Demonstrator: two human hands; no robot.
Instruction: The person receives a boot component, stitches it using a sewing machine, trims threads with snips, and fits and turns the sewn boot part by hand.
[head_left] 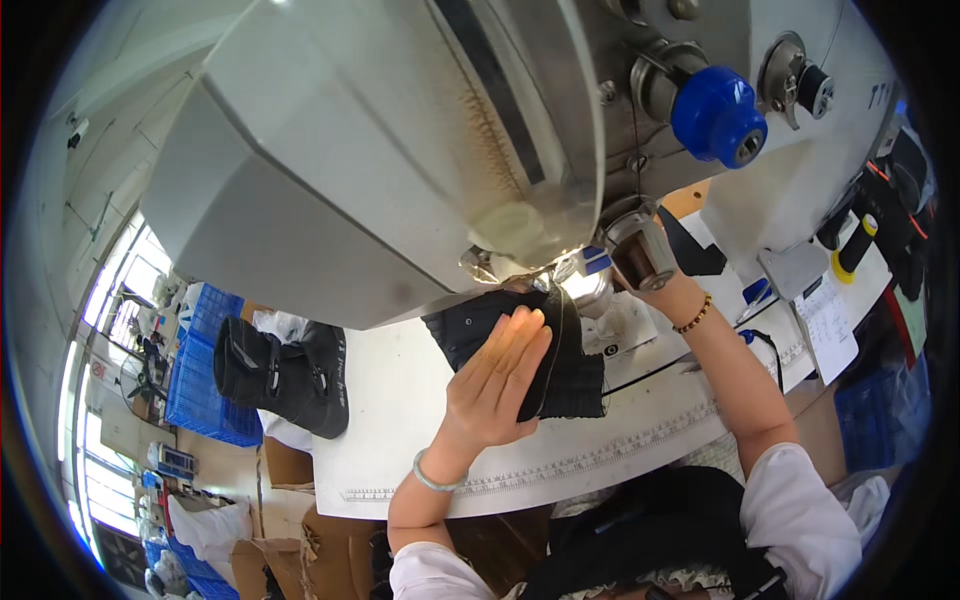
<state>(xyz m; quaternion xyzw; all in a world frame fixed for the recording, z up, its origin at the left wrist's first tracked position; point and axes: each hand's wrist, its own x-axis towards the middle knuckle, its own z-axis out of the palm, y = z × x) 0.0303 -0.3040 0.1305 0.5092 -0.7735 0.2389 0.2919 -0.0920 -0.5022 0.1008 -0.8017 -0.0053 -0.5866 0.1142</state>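
Observation:
My left hand (pixel 497 385) lies with its fingers stretched out and close together on a black shoe-upper-like piece (pixel 575 375). The piece rests on the white table under the head of a grey sewing machine (pixel 330 190), and a small round eyelet shows on it. A lamp glows by the needle area, which the machine head largely hides. My right hand (pixel 668 292) reaches in from the right, beside a metal bobbin-like part (pixel 640 255) of the machine. Its fingers are hidden behind that part, so what they touch does not show.
A black boot (pixel 300 375) stands on the table's left side. A printed ruler scale (pixel 560 468) runs along the front edge. Right of the machine are a black thread spool with a yellow base (pixel 853 248) and a paper sheet (pixel 826 325). Blue crates (pixel 205 385) stand at the left.

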